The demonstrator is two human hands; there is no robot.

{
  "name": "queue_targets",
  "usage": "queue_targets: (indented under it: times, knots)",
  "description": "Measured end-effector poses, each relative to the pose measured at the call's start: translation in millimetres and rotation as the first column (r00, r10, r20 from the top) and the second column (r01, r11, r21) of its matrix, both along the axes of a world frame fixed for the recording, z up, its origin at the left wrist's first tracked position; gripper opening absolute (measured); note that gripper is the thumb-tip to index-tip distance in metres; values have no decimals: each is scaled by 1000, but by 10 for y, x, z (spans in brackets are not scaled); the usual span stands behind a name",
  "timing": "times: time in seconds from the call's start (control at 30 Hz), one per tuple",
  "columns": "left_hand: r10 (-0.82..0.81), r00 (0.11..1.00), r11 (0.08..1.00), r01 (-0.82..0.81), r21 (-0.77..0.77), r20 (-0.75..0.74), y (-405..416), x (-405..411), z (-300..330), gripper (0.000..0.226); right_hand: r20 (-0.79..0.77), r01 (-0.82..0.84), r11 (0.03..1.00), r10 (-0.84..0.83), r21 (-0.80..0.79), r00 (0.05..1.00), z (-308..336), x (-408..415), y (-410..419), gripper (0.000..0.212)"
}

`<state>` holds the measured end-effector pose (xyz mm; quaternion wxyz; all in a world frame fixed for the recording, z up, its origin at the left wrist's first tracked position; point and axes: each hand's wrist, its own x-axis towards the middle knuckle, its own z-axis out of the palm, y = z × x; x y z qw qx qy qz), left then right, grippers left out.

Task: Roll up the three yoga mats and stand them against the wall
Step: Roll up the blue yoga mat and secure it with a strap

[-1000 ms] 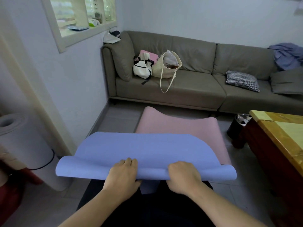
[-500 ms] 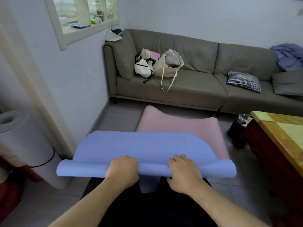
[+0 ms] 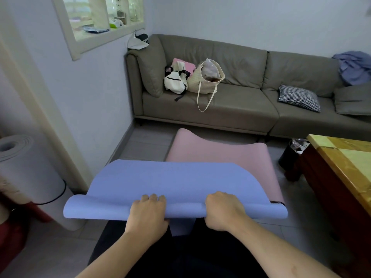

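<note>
Rolling a little further than a second ago: near edge of the blue yoga mat [image 3: 170, 181] now curling into a slightly thicker tube under both hands, with fingers tucked lower over the roll than before. Left hand [image 3: 147, 214] curling its fingers over the top of the rolled edge, gripping it near the middle. Right hand [image 3: 222, 210] doing the same just to the right, clamped on the same roll, knuckles facing up. Lying flat beyond the hands, the unrolled part of the blue mat, spreading away toward the far side and overlapping the near end of a pink yoga mat [image 3: 218, 155]. Stretching farther away along the tiled floor [image 3: 144, 143], the pink mat, its far end wavy and reaching close to the sofa. Standing upright at the left, near the white wall [image 3: 96, 93] and a doorway edge, a pale rolled yoga mat [image 3: 24, 169] with a dark band round it. Sitting along the far wall, a grey-brown sofa [image 3: 241, 105] holding a white backpack [image 3: 174, 81], a cream tote bag [image 3: 206, 81], a checked cushion [image 3: 299, 97] and a bluish cloth [image 3: 355, 67]. Showing at the right, a wooden table [image 3: 345, 161] with a yellow top, and a small dark bin [image 3: 291, 155] just beside it.
</note>
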<state>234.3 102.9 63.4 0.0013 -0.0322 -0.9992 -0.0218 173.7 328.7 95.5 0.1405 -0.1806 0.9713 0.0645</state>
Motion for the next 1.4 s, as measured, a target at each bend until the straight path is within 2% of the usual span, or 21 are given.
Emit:
queue_targets:
  times: [0.07,0.17,0.27,0.4,0.5,0.57,0.63,0.67,0.73,0.8,0.83,1.0,1.1,1.2,1.3,1.4]
  knots:
    - [-50,994,998,48,-28,-95,25,76,-86,40,25,22,1000,-23,6,999,-7,-21,-4,18]
    - [-91,983,994,80,-70,-160,94,145,-95,37,63,77,997,-76,-12,995,11,-56,-21,24]
    - [-91,993,992,85,-89,-71,112,97,-91,48,76,84,996,-84,-3,994,9,-49,-26,25]
    - [-115,993,987,117,-112,26,70,-65,-44,59,-42,-22,1000,23,14,999,-33,54,10,15]
    - [-99,994,991,103,-82,51,50,-109,-121,67,-211,-98,993,84,-59,974,-120,176,79,27]
    - [-89,985,986,108,-123,149,50,-93,-57,50,-289,-178,984,166,-17,943,-248,289,104,43]
    - [-59,994,984,73,-165,87,64,-109,29,18,-335,-232,973,219,1,916,-338,358,116,49]
    - [-46,992,985,65,-158,120,70,-118,63,12,-339,-230,973,220,9,915,-352,358,118,50]
    - [-28,993,991,42,-125,114,83,-102,82,17,-288,-192,981,192,28,938,-303,301,86,47]
    - [-65,990,994,75,-76,126,84,-60,54,41,-221,-135,990,141,39,965,-162,220,25,31]
    - [-92,992,993,98,-65,83,76,-46,-4,47,-181,-113,993,118,36,976,-129,167,0,24]
    - [-77,995,992,71,-100,-62,88,44,-149,41,-21,-48,999,48,7,999,-53,8,-86,19]
    - [-83,995,993,78,-85,-49,135,56,-166,43,40,-3,1000,3,-7,999,-38,-49,-113,18]
    - [-84,996,992,87,-94,41,141,-30,-121,45,4,-45,999,45,22,999,-62,-25,-125,15]
    - [-78,995,969,90,-229,65,149,-125,1,28,-108,-84,996,82,-16,991,-176,136,-79,12]
    - [-80,990,968,105,-230,117,163,-148,47,20,-234,-102,994,88,-45,968,-299,271,-27,26]
